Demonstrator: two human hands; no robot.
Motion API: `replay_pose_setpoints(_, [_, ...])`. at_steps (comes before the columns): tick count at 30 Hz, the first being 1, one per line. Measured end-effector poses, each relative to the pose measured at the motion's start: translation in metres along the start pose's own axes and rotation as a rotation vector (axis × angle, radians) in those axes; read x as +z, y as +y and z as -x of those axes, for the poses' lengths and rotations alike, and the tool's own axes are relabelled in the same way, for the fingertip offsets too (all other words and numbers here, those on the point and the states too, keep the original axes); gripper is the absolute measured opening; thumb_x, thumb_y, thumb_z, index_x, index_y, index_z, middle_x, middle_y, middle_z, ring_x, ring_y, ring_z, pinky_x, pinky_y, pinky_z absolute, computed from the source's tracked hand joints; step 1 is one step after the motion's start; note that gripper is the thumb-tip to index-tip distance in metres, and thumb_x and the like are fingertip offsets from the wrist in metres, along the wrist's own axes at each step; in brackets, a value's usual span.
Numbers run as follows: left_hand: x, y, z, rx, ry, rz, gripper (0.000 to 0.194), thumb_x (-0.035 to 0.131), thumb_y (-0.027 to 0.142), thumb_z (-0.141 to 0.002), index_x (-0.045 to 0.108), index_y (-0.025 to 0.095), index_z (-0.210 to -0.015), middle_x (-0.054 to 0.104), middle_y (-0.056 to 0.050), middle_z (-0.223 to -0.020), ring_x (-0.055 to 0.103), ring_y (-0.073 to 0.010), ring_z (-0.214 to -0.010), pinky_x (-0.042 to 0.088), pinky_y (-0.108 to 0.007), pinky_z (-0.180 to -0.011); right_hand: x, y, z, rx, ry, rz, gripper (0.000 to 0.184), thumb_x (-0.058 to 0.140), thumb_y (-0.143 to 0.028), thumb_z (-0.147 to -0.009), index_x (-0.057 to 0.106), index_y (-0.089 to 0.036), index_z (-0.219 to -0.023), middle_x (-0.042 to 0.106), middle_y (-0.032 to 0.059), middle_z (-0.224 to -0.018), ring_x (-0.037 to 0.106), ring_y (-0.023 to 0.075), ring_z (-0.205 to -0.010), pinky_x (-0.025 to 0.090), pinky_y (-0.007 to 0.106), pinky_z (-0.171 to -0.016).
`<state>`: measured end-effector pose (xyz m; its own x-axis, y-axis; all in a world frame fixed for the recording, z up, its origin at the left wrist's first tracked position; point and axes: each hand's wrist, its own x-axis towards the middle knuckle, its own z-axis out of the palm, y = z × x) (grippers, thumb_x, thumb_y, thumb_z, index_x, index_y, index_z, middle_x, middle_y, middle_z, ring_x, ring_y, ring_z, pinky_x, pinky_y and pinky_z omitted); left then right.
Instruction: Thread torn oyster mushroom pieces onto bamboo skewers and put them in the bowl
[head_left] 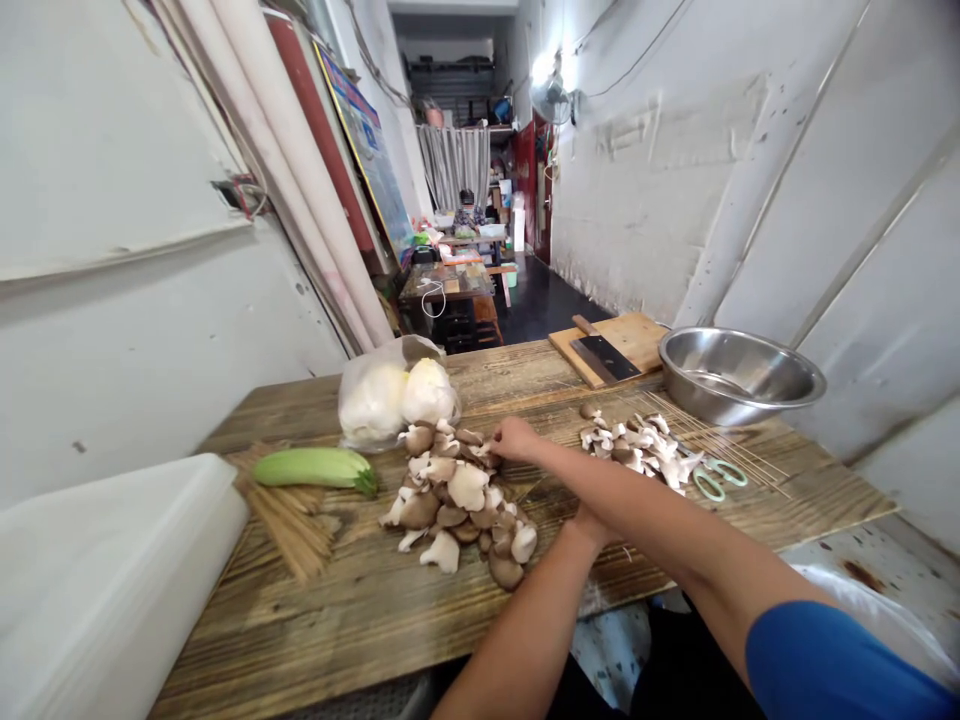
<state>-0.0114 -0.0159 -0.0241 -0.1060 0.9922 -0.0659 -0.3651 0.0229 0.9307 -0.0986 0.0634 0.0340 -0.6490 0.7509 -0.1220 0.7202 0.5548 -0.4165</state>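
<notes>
Find the mushroom pile [450, 515] left of the worktop's [300, 640] middle, well in from both front and back edges. At its right side, see the right hand [515, 440], fingertips drawn together and apparently touching an outer mushroom [487, 457]; cannot tell a firm pinch from a light touch. Beneath the right forearm [652, 500], see the left hand [594, 522], mostly hidden; cannot tell its grip.

Probably best to lift single pieces from the pile's rim, gently by the stem, sparing thin cap edges from tearing. Uncross the arms for a clear view of both hands. Mind the scissors [720, 478] beside the smaller heap [637, 447], toward the right edge.

Expect no single direction in the pile: note brown caps facing up, and one broad pale mushroom [467, 487] on top. Trace the pile's long axis slantwise, from near the bag [360, 405] by the back edge toward the front edge. Cannot tell the touched mushroom's direction.
</notes>
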Motion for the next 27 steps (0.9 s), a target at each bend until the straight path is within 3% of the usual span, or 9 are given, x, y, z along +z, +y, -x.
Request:
replay_pose_setpoints(4, [0.006,0.006,-0.004,0.093,-0.093,-0.100,0.035,0.077,0.001,-0.036,0.067,0.021,-0.063,0.069,-0.010,-0.091,0.052,-0.0313,-0.103,0.033,-0.036,-0.098,-0.026,0.017,0.014,-0.018,0.125,-0.069,0.018,0.060,-0.028,-0.083,0.069,-0.013,-0.077,0.068,0.0031,-0.072,0.063,0.0129,-0.068,0.048,0.024,-0.065])
replay_pose_setpoints(7, [0.012,0.014,-0.014,0.133,-0.015,-0.104,0.013,0.074,0.018,-0.053,0.063,0.020,-0.059,0.064,-0.006,-0.069,0.056,-0.0231,-0.078,0.045,-0.032,-0.072,-0.058,0.044,0.046,-0.115,0.244,-0.133,0.015,0.059,-0.021,-0.081,0.073,-0.017,-0.085,0.070,0.0014,-0.079,0.062,0.0131,-0.075,0.046,0.021,-0.069])
replay_pose_setpoints(9, [0.015,0.022,-0.018,0.046,0.032,0.056,0.019,0.067,0.031,-0.065,0.058,0.017,-0.056,0.053,-0.001,-0.052,0.047,-0.0126,-0.051,0.037,-0.022,-0.047,-0.078,0.067,0.076,-0.157,0.323,-0.152,0.020,0.058,-0.022,-0.082,0.071,-0.019,-0.096,0.069,0.0019,-0.091,0.061,0.0130,-0.083,0.045,0.022,-0.076])
replay_pose_setpoints(12, [0.014,0.036,-0.019,-0.206,-0.137,0.407,0.035,0.060,0.045,-0.072,0.063,0.010,-0.070,0.051,-0.001,-0.052,0.032,-0.0040,-0.037,0.018,-0.017,-0.034,-0.094,0.101,0.123,-0.236,0.463,-0.315,0.023,0.055,-0.021,-0.082,0.070,-0.018,-0.099,0.067,0.0046,-0.094,0.061,0.0137,-0.085,0.047,0.025,-0.076])
replay_pose_setpoints(15, [0.011,0.045,-0.015,-0.229,-0.243,0.546,0.036,0.063,0.044,-0.073,0.064,0.008,-0.077,0.055,-0.002,-0.062,0.036,-0.0017,-0.040,0.019,-0.014,-0.033,-0.092,0.127,0.154,-0.291,0.519,-0.580,0.018,0.060,-0.025,-0.079,0.072,-0.019,-0.091,0.068,0.0043,-0.090,0.063,0.0148,-0.082,0.049,0.026,-0.074])
replay_pose_setpoints(17, [0.012,0.046,-0.013,-0.177,-0.243,0.535,0.030,0.069,0.037,-0.070,0.063,0.009,-0.078,0.057,-0.002,-0.064,0.042,-0.0020,-0.044,0.026,-0.013,-0.037,-0.085,0.139,0.163,-0.262,0.524,-0.640,0.018,0.062,-0.028,-0.077,0.072,-0.020,-0.089,0.068,0.0040,-0.088,0.063,0.0149,-0.080,0.049,0.026,-0.072])
replay_pose_setpoints(23, [0.014,0.041,-0.010,-0.121,-0.202,0.436,0.034,0.070,0.040,-0.070,0.064,0.009,-0.082,0.063,-0.005,-0.071,0.053,-0.0065,-0.056,0.040,-0.017,-0.050,-0.078,0.153,0.166,-0.212,0.572,-0.702,0.019,0.060,-0.030,-0.078,0.072,-0.020,-0.089,0.069,0.0037,-0.088,0.063,0.0154,-0.080,0.049,0.028,-0.074])
replay_pose_setpoints(27, [0.014,0.041,-0.011,-0.090,-0.223,0.351,0.029,0.077,0.026,-0.062,0.065,0.010,-0.083,0.062,-0.002,-0.070,0.054,-0.0062,-0.059,0.044,-0.018,-0.058,-0.078,0.155,0.167,-0.227,0.513,-0.716,0.020,0.061,-0.030,-0.077,0.071,-0.020,-0.091,0.069,0.0033,-0.088,0.063,0.0155,-0.080,0.049,0.028,-0.074])
